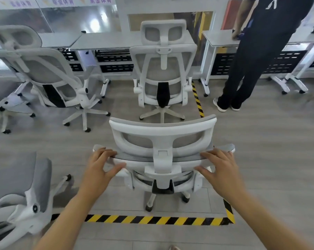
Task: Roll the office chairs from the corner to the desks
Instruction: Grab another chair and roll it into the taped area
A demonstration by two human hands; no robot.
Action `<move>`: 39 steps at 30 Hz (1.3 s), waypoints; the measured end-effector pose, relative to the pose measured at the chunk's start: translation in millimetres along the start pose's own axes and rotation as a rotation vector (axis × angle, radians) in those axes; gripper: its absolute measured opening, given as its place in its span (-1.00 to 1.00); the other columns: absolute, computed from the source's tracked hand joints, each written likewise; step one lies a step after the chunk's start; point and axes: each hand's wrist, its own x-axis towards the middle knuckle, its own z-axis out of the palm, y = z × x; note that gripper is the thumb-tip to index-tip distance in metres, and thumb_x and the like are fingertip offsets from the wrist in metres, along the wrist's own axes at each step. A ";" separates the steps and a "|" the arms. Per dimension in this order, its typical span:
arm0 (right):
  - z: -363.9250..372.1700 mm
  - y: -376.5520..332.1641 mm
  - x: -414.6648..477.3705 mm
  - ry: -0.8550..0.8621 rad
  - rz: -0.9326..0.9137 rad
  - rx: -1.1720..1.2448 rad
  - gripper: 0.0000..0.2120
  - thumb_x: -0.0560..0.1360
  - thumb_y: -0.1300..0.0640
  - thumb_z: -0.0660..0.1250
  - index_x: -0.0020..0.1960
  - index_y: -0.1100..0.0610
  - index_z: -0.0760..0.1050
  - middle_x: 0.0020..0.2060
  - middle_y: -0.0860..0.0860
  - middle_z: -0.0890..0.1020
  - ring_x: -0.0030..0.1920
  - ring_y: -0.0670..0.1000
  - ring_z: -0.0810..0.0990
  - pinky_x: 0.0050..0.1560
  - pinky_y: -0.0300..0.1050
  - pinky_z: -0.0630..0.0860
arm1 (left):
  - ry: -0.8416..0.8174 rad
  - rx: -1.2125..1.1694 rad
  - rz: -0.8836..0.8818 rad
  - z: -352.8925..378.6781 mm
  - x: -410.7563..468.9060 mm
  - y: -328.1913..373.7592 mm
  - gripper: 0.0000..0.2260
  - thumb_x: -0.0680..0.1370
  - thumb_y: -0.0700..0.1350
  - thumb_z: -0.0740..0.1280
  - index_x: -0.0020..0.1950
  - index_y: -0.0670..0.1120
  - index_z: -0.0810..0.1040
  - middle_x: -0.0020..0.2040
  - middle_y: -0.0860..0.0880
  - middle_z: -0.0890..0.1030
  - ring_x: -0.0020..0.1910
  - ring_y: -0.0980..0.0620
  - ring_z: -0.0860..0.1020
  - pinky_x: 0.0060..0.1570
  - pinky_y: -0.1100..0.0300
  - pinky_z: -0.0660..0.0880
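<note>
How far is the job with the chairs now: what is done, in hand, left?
Seemingly done: the centre chair and the left chair stand by the desks. In hand: left hand and right hand grip the third chair by its back. Left: rolling it to a desk, then the near chair at lower left.

Chairs: near chair (162,134), white frame, grey mesh back and headrest, upright on castors, back to viewer, mid-floor; second chair (163,69), same model, upright, directly beyond it, facing the bench (105,42). Also third chair (49,73), left, turned askew before the bench; fourth chair (26,192), lower left, partly out of frame.
</note>
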 end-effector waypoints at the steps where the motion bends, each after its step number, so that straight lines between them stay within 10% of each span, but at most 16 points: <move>1: -1.8 2.8 2.3 0.008 0.009 0.013 -0.60 0.37 -0.10 0.49 0.14 0.05 0.62 0.05 -0.06 0.60 0.18 -0.01 0.41 0.29 0.20 0.36 | -0.005 -0.001 0.018 5.3 2.8 2.4 -0.59 0.37 0.17 0.45 0.17 0.09 0.52 0.23 0.19 0.39 0.40 0.17 0.26 0.33 0.10 0.29; 7: -13.8 0.4 14.9 0.008 0.109 0.072 -0.59 0.31 -0.25 0.47 0.03 -0.03 0.59 -0.02 -0.18 0.49 0.11 -0.15 0.26 0.20 -0.03 0.34 | 0.058 0.027 -0.007 21.5 17.9 18.4 -0.59 0.34 0.20 0.48 0.12 0.12 0.52 0.20 0.27 0.30 0.33 0.23 0.24 0.24 0.12 0.32; 16: -5.9 -6.0 7.0 0.032 0.160 0.094 -0.54 0.33 -0.38 0.37 0.08 -0.10 0.55 0.10 -0.52 0.34 0.35 -0.13 0.30 0.28 0.17 0.44 | 0.098 0.017 0.040 25.3 18.6 3.9 -0.55 0.27 0.17 0.48 0.06 -0.04 0.61 0.15 0.08 0.47 0.34 0.12 0.32 0.18 0.13 0.30; 39: -1.1 -28.1 -15.9 0.054 0.236 0.077 -0.54 0.29 -0.34 0.38 0.01 -0.04 0.57 0.00 -0.17 0.48 0.17 -0.07 0.35 0.22 0.22 0.44 | 0.028 -0.054 -0.013 6.8 7.0 -1.1 -0.56 0.27 0.14 0.51 0.08 0.03 0.57 0.21 0.10 0.42 0.30 0.24 0.27 0.25 0.15 0.27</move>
